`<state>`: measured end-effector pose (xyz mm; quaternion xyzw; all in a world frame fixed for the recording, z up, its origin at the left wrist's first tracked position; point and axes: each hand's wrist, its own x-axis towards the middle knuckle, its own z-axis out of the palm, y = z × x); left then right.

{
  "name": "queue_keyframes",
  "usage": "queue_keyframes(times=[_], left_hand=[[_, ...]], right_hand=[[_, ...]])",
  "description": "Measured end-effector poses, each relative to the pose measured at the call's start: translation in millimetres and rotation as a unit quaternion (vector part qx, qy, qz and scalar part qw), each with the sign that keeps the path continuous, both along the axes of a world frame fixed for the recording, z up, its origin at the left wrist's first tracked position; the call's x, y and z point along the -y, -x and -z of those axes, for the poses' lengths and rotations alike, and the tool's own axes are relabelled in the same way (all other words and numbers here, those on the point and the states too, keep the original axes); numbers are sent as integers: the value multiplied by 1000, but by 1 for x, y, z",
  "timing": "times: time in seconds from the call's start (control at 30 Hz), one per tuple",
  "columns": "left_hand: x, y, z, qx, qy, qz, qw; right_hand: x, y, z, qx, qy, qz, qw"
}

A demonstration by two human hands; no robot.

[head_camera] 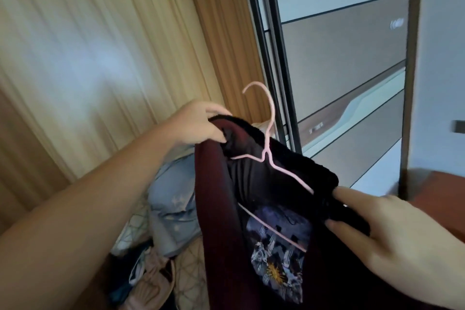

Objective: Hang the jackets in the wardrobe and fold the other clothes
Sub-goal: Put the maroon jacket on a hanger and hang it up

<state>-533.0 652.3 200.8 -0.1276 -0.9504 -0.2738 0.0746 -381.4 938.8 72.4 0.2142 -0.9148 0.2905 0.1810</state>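
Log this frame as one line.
stage: hangering | left hand: grips jacket collar | right hand: holds other shoulder | pink hanger: inside jacket, hook free

The room is dim, lit by soft daylight glowing through the curtain point(88, 45) at ten o'clock, brightest in a pale patch there. The dark jacket point(226, 209) loses nearly all detail in shadow. The whole picture is slightly smeared, and the wardrobe door point(339, 58) lines lean with wide-angle distortion.

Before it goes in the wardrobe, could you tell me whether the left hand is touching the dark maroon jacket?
Touching: the head view shows the left hand pinching the dark maroon jacket collar.
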Motion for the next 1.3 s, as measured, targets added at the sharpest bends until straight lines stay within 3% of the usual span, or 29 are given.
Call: queue_keyframes(times=[0.1,0.17,0.3,0.4,0.47,0.53,0.6,0.63,0.7,0.8,0.9,1.07,1.17,1.3], left_hand=[[-13,-5,-3,-104,50,0,993],[-9,-9,19,-129,81,-28,988],[-3,-10,74,-56,126,-59,989],[-14,-19,90,-40,36,-45,998],[-27,-29,88,-101,-36,-90,990],[-43,-43,65,-61,-178,-121,975],[-60,-52,39,123,-317,-77,937],[-68,-54,30,174,-355,-49,917],[-81,-55,18,188,-424,-40,885],[-91,-54,5,142,-521,-53,840],[-83,-51,-8,103,-550,-61,827],[-60,-38,-19,86,-504,-56,858],[-50,-28,-26,109,-499,-43,858],[-27,-17,-74,108,-486,-36,867]], right_hand=[[-3,1,-14,18,109,-18,994],[-9,2,-28,16,185,-15,982],[-6,1,-42,14,198,-43,979],[-2,7,-41,39,208,-51,976],[0,12,-41,50,222,-58,972],[7,18,-44,52,225,-69,971],[15,24,-48,38,222,-81,971],[20,26,-51,24,221,-87,971],[29,30,-60,3,218,-94,971],[40,39,-80,-7,204,-98,974],[47,50,-97,44,174,-112,977],[44,45,-91,129,96,-108,981],[61,45,-91,199,108,-147,963],[104,57,-130,174,173,-170,955]])
